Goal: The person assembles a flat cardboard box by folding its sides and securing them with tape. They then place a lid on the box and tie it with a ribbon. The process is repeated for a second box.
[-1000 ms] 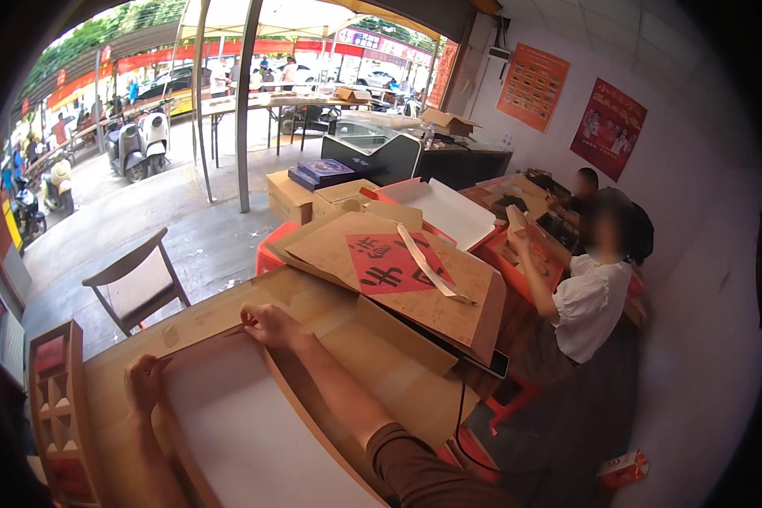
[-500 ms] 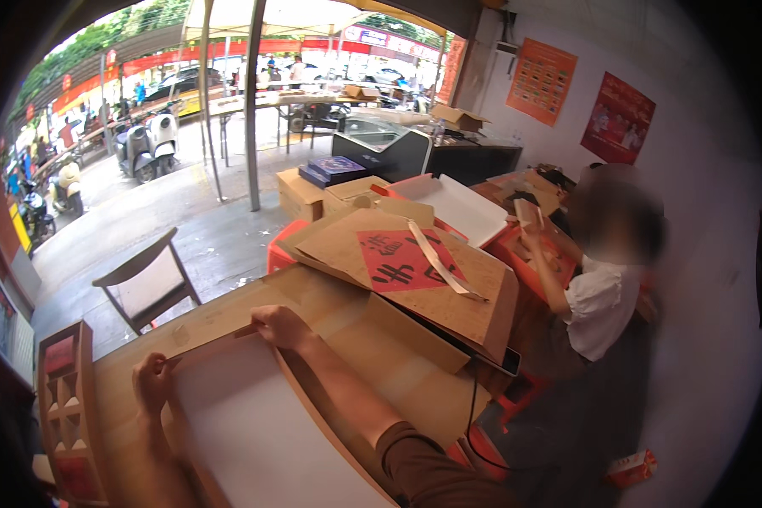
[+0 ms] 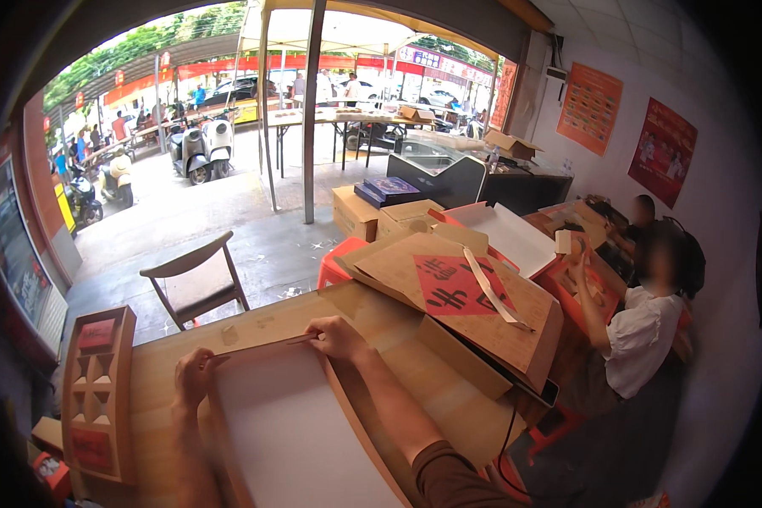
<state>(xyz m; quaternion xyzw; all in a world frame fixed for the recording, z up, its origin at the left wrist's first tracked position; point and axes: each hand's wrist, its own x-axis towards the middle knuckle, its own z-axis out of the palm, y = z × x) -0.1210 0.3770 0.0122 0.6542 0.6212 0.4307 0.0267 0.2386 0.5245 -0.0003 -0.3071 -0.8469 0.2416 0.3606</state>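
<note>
In front of me on the wooden table lies a shallow cardboard box (image 3: 292,423) with a white inside and brown walls. My left hand (image 3: 196,377) is closed at its far left corner, pinching the brown edge. At the far right corner my right hand (image 3: 337,340) pinches a thin flap of the same box. The far wall runs between the two hands. Left of the box lies a long brown tray (image 3: 125,385) with white-lined compartments and red packs at both ends.
A large flattened brown carton (image 3: 389,254) with a red printed square rests on the table's right, a pale strip across it. Beyond stand a wooden chair (image 3: 196,288), cartons (image 3: 356,212) and a metal post (image 3: 311,127). A co-worker in a white top (image 3: 648,339) sits at right.
The view has swung left, so the surroundings appear farther right and lower. Both my hands stay at the box's far corners, with small shifts of the fingers. A second person shows at right.
</note>
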